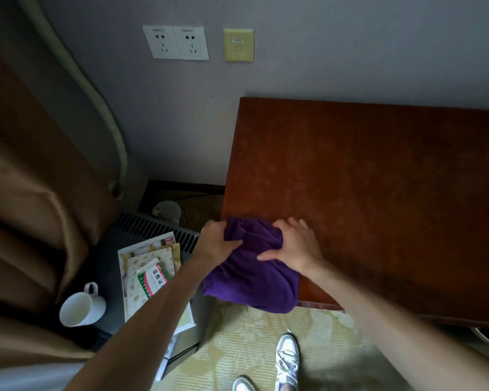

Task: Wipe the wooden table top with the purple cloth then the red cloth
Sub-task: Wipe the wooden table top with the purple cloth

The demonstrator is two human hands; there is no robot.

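Slippage is the main risk judged from this position: the purple cloth point(251, 275) is bunched at the near left corner of the wooden table top point(378, 198), and a good part of it is draped over the front edge, so it could be dragged off toward the floor if the first stroke is pulled toward the body. A loose, uneven bundle could also be pushed across the wood with only a small part touching, so that patches are left unwiped. To the left, a white mug point(81, 306) and a pile of papers and packets point(150, 269) are set on a low dark unit just beside the table; these could be knocked by a wide sweep of the elbow.

The left hand point(218, 241) is closed around the cloth's left end, the fabric being gathered in the fist. The right hand point(294, 245) is laid on the cloth's right side, with the fingers partly spread and the thumb pressed into the folds. No red cloth can be seen in this view. Most of the table top is bare, and wiping appears to be only starting.
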